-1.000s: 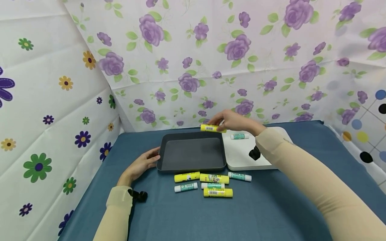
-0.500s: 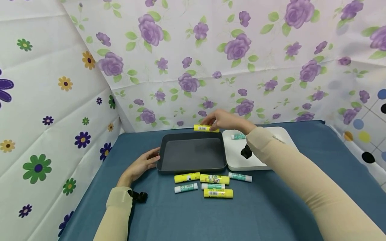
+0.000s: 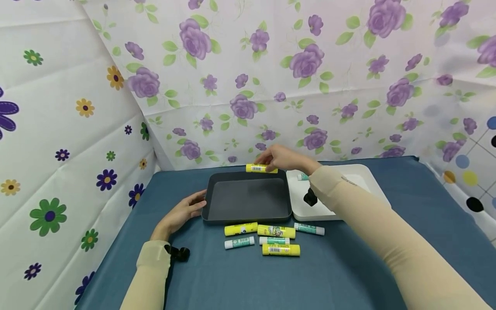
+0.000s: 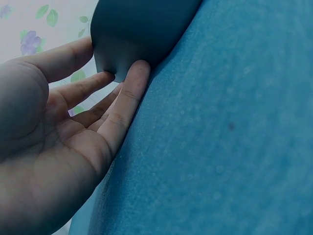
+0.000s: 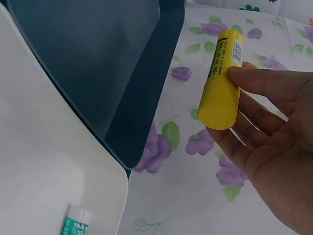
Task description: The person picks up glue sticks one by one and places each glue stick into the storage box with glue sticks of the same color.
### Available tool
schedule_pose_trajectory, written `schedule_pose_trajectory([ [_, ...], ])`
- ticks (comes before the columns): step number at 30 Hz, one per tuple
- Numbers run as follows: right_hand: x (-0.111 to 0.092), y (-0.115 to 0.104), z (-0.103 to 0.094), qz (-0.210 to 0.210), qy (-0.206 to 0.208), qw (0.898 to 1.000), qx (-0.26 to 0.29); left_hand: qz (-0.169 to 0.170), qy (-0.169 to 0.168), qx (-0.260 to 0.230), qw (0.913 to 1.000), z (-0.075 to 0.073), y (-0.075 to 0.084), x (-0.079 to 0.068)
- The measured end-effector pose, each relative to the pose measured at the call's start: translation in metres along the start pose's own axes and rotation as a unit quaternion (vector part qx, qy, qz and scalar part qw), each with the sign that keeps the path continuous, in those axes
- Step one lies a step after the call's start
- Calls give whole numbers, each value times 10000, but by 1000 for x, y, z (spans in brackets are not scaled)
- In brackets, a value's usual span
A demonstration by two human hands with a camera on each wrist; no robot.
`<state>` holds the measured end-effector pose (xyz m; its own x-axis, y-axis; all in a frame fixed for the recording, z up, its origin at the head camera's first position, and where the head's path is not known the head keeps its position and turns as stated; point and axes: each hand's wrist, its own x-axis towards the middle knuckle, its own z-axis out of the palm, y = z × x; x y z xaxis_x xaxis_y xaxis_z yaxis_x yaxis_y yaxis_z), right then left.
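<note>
Glue stick (image 5: 221,85) — bright yellow cylinder (black-printed, barcoded)

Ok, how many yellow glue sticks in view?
4: one stick in the right hand, two in front of the dark tray, one nearer the camera. The right sleeve could hide others.

Wrist views look dim (left perhaps slightly blurred).

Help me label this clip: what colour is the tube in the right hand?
The tube is yellow with dark print, clearest in the right wrist view.
</note>
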<state>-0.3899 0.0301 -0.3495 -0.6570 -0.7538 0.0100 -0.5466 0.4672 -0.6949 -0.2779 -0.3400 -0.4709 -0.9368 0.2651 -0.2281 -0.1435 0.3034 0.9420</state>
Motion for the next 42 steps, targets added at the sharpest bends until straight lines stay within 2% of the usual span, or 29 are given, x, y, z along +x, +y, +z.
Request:
schedule_pose_trajectory([
  [12, 11, 10, 7, 70, -116, 9999, -106, 19, -50, 9, 10000, 1, 0, -1],
  [21, 17, 9, 9, 166, -94, 9998, -84, 23, 0, -5, 10000, -1, 0, -2],
  [34, 32, 9, 22, 187, -135, 9995, -213, -23, -10, 2, 10000, 0, 0, -3],
  [42, 39, 18, 32, 238, -56, 9997, -36, 3, 39, 41, 10000, 0, -1, -2],
])
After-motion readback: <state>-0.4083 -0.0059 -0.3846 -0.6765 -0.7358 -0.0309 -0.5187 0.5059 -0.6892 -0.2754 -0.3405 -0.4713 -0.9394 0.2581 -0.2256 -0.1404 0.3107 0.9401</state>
